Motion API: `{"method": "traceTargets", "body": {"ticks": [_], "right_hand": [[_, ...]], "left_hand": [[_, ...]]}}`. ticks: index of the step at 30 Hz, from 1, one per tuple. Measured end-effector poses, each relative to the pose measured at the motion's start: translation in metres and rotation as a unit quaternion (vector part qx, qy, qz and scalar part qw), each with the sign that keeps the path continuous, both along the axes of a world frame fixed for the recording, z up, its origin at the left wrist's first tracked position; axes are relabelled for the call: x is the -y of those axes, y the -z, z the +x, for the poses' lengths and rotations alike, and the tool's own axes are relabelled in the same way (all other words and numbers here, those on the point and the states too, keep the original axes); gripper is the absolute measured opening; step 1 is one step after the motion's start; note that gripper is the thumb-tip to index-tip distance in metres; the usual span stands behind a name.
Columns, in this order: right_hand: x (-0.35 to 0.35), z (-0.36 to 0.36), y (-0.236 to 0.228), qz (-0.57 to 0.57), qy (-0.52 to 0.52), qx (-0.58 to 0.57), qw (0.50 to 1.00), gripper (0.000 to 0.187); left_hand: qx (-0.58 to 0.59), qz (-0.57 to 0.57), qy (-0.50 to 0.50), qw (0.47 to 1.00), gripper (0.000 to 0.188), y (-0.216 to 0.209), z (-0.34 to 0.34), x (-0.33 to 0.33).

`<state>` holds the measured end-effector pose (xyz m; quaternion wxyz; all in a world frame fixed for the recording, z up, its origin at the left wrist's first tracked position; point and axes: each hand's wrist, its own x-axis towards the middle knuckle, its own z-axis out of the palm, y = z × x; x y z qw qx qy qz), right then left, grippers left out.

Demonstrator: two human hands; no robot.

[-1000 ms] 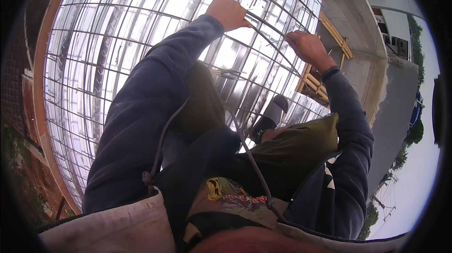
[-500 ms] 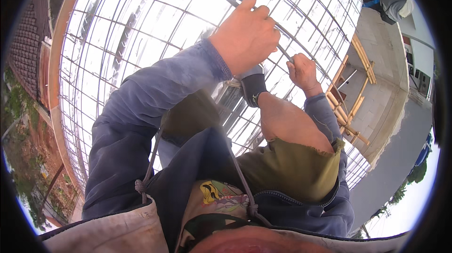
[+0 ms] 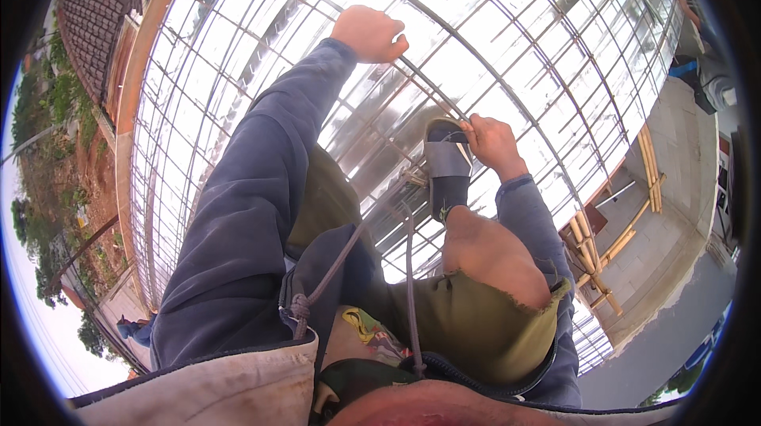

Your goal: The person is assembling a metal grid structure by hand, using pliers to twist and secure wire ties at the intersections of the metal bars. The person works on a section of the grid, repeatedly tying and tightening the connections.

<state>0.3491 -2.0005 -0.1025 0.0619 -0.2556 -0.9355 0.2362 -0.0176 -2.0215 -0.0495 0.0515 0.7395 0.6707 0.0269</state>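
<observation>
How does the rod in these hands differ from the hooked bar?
The held rod ends straight at upper left; the hooked bar curls there. The left hand and right hand grip the held rod; neither touches the hooked bar. Rod and bar are both thin and dark.

Rod dark grey; mesh grey-brown, crossed-grid pattern; sheeting silvery white. Jacket plain navy, trousers olive green. Poles yellow-tan; roof dark brown, patterned in rows.

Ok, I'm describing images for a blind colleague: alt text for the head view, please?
A person's left hand and right hand hold a thin metal bar over a metal grid and shiny sheeting. One foot shows beside the right hand.
</observation>
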Motion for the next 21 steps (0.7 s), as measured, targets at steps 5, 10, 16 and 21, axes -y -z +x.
{"method": "traceTargets", "body": {"ticks": [5, 10, 16, 21], "right_hand": [[0.001, -0.061, 0.001, -0.006, -0.006, 0.038, 0.999, 0.035], [0.005, -0.089, 0.023, -0.015, -0.001, 0.032, 0.999, 0.034], [0.005, -0.093, 0.035, -0.027, 0.001, 0.065, 0.998, 0.034], [0.004, -0.095, 0.032, -0.042, 0.004, 0.067, 0.997, 0.034]], "left_hand": [[0.022, 0.046, -0.028, 0.998, 0.028, 0.021, -0.059, 0.007], [0.070, 0.031, -0.036, 0.996, 0.028, 0.062, -0.089, 0.013], [0.119, 0.005, -0.198, 0.973, 0.030, 0.082, -0.086, 0.006], [0.130, 0.085, -0.206, 0.966, 0.026, 0.095, -0.084, 0.010]]}}
